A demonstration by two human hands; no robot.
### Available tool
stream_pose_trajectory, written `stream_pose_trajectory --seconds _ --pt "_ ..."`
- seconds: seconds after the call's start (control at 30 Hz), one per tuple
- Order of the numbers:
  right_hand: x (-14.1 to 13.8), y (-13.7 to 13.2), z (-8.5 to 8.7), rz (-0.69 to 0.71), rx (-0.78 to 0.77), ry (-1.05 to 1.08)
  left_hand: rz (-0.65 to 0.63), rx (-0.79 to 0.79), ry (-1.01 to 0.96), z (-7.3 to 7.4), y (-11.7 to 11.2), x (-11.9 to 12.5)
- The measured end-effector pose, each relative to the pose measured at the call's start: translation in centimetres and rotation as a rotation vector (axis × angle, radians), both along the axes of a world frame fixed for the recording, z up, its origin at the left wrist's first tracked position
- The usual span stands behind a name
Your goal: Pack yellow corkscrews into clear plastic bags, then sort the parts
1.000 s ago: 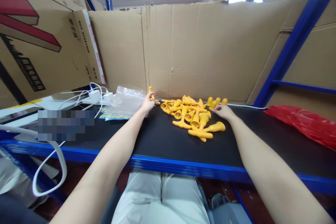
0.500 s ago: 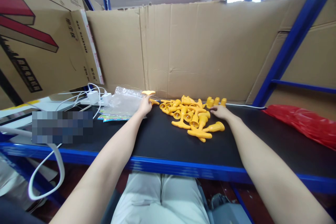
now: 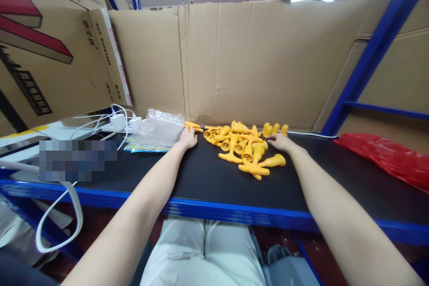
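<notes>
My left hand (image 3: 190, 138) is at the back of the black tabletop, its fingers closed over a yellow T-shaped handle (image 3: 193, 126) lying by the cardboard. Part of that handle is hidden by the fingers. To its right spreads a pile of yellow T-handled pieces with hollow, bell-shaped ends (image 3: 248, 153). My right hand (image 3: 280, 141) rests at the right side of this pile, fingers loosely apart and nothing visible in them. Just behind it stand several small yellow cup-shaped pieces (image 3: 275, 128), partly covered by the hand.
Clear plastic bags (image 3: 157, 127) lie left of my left hand, near white chargers (image 3: 117, 122) and cables. A red plastic bag (image 3: 382, 156) is at the right. Cardboard (image 3: 251, 62) walls the back, and a blue rail (image 3: 234, 212) edges the table.
My left hand has come down with the yellow T-shaped handle it held raised, and the handle now lies low at the back. My right hand has stayed nearly still.
</notes>
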State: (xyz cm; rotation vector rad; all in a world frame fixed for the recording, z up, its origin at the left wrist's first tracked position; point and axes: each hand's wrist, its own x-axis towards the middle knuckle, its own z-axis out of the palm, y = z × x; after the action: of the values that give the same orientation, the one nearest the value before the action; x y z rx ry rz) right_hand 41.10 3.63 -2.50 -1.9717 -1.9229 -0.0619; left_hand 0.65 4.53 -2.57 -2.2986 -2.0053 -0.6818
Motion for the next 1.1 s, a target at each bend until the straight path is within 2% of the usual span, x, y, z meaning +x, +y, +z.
stream_pose_trajectory --seconds 0.07,0.13,0.27,0.43,0.6,0.73,0.87,1.0,1.1 --pt "-0.2 -0.1 0.2 -0.010 -0.099 0.022 -0.012 0.028 -0.031 0.2 -0.2 0.0" --pt "-0.4 -0.3 0.5 -0.018 -0.131 0.037 -0.029 0.043 -0.038 0.3 -0.4 0.1" --pt "-1.0 -0.8 1.4 -0.017 -0.105 0.045 -0.029 0.060 -0.032 0.4 -0.6 0.0" --pt "-2.6 -2.1 4.3 -0.047 -0.042 0.049 -0.054 0.097 -0.045 0.3 -0.3 -0.1" --pt "-5.4 -3.3 6.4 0.063 -0.003 0.014 -0.122 0.048 0.015 0.3 0.0 0.1" --pt "-7.4 -3.8 6.5 0.162 -0.031 -0.045 -0.169 -0.023 0.030 0.2 -0.1 0.6" --pt "-8.6 -4.1 6.2 0.197 -0.093 -0.028 -0.130 -0.087 0.008 0.2 -0.5 1.3" --pt "-9.4 -4.5 6.1 0.249 -0.194 0.008 -0.104 -0.079 0.016 0.4 -0.9 1.7" --pt "-9.8 -4.5 6.0 0.224 -0.205 -0.018 -0.096 -0.049 0.023 0.6 -1.1 1.7"
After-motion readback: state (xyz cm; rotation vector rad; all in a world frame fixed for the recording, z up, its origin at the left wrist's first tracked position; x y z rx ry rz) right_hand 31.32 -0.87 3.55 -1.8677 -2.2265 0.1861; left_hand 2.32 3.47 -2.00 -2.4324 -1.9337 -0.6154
